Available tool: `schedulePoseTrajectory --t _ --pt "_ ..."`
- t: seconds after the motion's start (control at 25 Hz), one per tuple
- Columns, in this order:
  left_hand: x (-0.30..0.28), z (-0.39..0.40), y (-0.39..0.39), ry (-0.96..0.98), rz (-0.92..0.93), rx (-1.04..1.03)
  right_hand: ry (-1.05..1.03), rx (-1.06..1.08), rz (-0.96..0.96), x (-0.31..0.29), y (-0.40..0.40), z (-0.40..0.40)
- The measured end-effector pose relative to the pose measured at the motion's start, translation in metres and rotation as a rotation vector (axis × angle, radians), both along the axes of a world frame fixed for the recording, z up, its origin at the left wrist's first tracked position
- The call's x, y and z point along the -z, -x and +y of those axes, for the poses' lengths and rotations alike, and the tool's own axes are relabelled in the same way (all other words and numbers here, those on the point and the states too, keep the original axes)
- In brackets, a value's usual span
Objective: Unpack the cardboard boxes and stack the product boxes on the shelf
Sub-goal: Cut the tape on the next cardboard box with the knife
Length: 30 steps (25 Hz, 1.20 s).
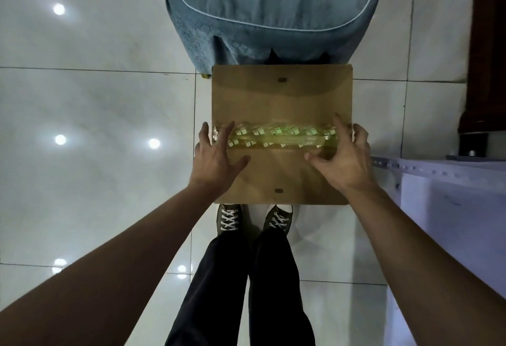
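A closed brown cardboard box (282,99) stands on the tiled floor just ahead of my feet. A strip of clear tape with green print (276,136) runs across its top seam from left to right. My left hand (216,158) rests on the box's left edge, fingers spread over the tape's left end. My right hand (343,158) rests on the right edge, fingers spread and curled over the tape's right end. Neither hand lifts or holds anything. The box's contents are hidden.
A blue upholstered seat (273,12) stands right behind the box. A pale metal shelf (451,189) sits at the right, with dark wooden furniture (487,72) beyond it. My shoes (228,219) touch the box's near edge. Glossy white tiles (95,126) spread to the left.
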<state>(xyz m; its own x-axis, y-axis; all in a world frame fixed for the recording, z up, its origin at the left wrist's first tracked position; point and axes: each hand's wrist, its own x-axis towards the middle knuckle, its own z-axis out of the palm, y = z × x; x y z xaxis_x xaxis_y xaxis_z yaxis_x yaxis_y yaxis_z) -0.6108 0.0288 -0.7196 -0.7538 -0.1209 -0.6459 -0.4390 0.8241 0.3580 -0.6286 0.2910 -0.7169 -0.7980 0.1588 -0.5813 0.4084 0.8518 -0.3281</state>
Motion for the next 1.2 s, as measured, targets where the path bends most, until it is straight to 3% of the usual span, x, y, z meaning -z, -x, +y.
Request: schedulePoseTrajectory --t 0.4,0.76,1.2 --pt "0.027 0.0 0.017 -0.132 -0.105 -0.094 0.034 0.029 -0.134 0.03 0.003 0.006" --pt "0.027 0.004 0.014 -0.168 -0.035 -0.187 0.039 0.126 -0.028 0.026 -0.03 -0.007" --pt "-0.073 0.0 -0.024 -0.169 0.071 -0.246 0.082 0.217 0.05 -0.069 -0.058 -0.009"
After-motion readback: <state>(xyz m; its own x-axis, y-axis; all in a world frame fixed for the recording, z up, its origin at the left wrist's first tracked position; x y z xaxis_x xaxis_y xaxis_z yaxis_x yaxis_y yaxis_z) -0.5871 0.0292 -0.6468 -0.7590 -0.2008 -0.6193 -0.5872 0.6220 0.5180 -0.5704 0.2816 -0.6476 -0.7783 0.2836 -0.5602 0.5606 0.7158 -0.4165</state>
